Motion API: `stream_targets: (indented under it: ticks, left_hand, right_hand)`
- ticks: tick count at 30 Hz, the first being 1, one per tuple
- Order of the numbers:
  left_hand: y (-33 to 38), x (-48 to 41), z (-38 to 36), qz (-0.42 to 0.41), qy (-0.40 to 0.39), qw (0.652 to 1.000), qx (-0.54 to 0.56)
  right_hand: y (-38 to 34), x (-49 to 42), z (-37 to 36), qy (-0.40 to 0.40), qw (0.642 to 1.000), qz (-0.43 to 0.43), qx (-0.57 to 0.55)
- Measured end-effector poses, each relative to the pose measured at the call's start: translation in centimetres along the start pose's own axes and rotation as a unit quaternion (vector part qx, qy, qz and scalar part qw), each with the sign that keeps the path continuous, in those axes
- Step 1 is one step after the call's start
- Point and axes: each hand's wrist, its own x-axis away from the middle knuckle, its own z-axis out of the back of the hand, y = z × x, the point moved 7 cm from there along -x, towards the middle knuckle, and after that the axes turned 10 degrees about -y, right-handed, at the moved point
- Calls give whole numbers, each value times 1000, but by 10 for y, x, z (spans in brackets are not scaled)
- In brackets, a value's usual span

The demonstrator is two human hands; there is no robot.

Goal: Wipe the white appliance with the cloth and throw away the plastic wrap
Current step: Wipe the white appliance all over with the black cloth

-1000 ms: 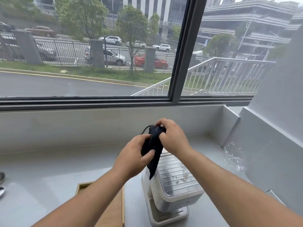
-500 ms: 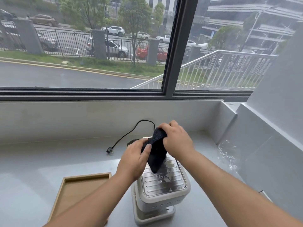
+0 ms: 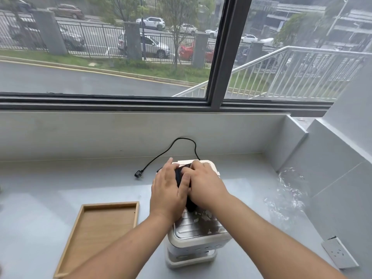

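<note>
Head view. Both hands lie flat on top of the white appliance (image 3: 198, 238), which I see at about 6 o'clock from frame centre, standing on the grey counter (image 3: 50, 190). My left hand (image 3: 168, 190) presses palm down with fingers extended and together; my right hand (image 3: 203, 184) lies just beside it at its 3 o'clock, touching it at the thumb side. Between and under the two palms sits the dark cloth (image 3: 180, 176); only a small part of it shows, and both hands bear down on it rather than pinch it. The cloth rests on the appliance's ribbed metal top plate (image 3: 199, 224), whose near portion is exposed and carries pale specks.

At 3 o'clock from the appliance, well apart, the clear plastic wrap (image 3: 289, 190) lies crumpled on the counter against the right wall. At 9 o'clock, just beside the appliance, lies a wooden tray (image 3: 100, 236). At 11 o'clock from the hands a black power cord (image 3: 161, 156) loops from behind the appliance to its plug (image 3: 138, 174) on the counter. A wall socket plate (image 3: 340, 254) sits at 4 o'clock, low on the right wall.
</note>
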Motion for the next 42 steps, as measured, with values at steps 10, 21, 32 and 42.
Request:
stream_targets:
  ticks: [10, 21, 32, 42]
  left_hand:
    - [8, 7, 0, -25, -52, 998, -3]
    - [9, 7, -3, -26, -57, 998, -21]
    - [10, 3, -1, -30, -55, 998, -23]
    - [0, -1, 0, 16, -17, 1000, -6]
  right_hand:
    - [-15, 58, -16, -44, 999, 21, -19]
    - [14, 113, -20, -50, 999, 10, -8]
    - [49, 31, 5, -3, 998, -60, -15]
    - [15, -44, 3, 5, 999, -39, -24]
